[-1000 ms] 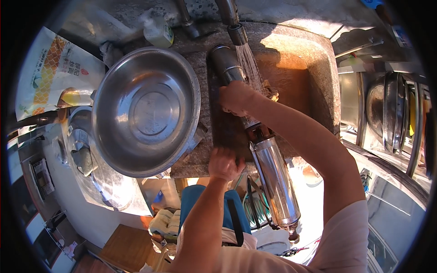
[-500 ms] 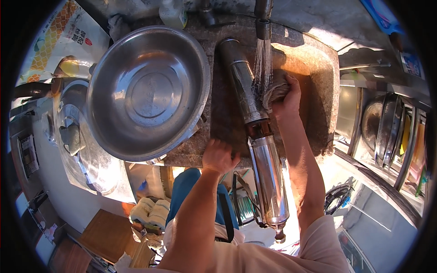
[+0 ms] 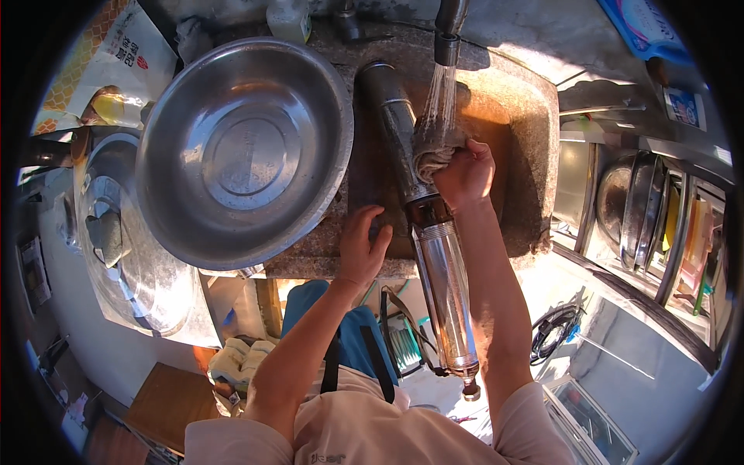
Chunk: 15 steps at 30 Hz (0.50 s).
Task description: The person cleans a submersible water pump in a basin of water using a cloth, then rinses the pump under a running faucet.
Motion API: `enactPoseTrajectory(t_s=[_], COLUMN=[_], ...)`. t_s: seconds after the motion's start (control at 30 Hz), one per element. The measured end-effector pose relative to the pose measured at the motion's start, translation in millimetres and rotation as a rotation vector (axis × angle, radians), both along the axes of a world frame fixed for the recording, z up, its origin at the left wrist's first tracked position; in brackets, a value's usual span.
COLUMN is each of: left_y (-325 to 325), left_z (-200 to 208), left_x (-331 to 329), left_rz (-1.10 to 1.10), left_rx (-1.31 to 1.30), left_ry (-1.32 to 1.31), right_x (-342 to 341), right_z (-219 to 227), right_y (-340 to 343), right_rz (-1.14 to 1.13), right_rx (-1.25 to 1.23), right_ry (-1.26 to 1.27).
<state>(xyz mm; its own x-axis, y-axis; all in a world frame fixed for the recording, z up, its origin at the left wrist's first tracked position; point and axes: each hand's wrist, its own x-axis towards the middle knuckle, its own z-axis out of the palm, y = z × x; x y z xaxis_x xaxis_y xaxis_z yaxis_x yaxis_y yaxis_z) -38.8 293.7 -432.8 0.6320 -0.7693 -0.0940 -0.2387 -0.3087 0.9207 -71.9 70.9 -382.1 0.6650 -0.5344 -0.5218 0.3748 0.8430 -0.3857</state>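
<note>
My right hand (image 3: 465, 177) is closed round a wet grey-brown cloth (image 3: 431, 161) and presses it against the upper part of a submersible pump (image 3: 439, 271). The pump is a long shiny metal cylinder with a dark section at its middle. It lies aslant, its far end in the stone sink (image 3: 535, 147) and its near end sticking out over the front edge toward me. Water sprays from the tap (image 3: 447, 50) onto the cloth and pump. My left hand (image 3: 364, 246) holds nothing; its fingers are apart by the sink's front edge, left of the pump.
A large steel basin (image 3: 174, 163) sits to the left of the sink. Beyond it stands a pale plastic bottle (image 3: 288, 22). Pans (image 3: 616, 190) stand in a rack at the right. Below it lies a coiled black cable (image 3: 554, 333).
My right hand has moved left with the cloth, from beside the pump onto it. My left hand has lifted and spread its fingers. The whole view has shifted slightly.
</note>
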Motion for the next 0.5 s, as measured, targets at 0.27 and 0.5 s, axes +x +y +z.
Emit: enactPoseTrajectory(t_s=[0.27, 0.5], left_y=[-130.5, -125.9], left_z=[45.4, 26.4], left_x=[59.9, 2.2], left_rz=[0.372, 0.42], left_rx=[-0.274, -0.416], left_ry=[1.023, 1.146], right_x=[4.8, 39.0], right_z=[21.0, 2.5], right_y=[25.3, 12.9], right_rz=[0.205, -0.613], right_rx=[-0.255, 0.11], right_ry=[0.364, -0.136])
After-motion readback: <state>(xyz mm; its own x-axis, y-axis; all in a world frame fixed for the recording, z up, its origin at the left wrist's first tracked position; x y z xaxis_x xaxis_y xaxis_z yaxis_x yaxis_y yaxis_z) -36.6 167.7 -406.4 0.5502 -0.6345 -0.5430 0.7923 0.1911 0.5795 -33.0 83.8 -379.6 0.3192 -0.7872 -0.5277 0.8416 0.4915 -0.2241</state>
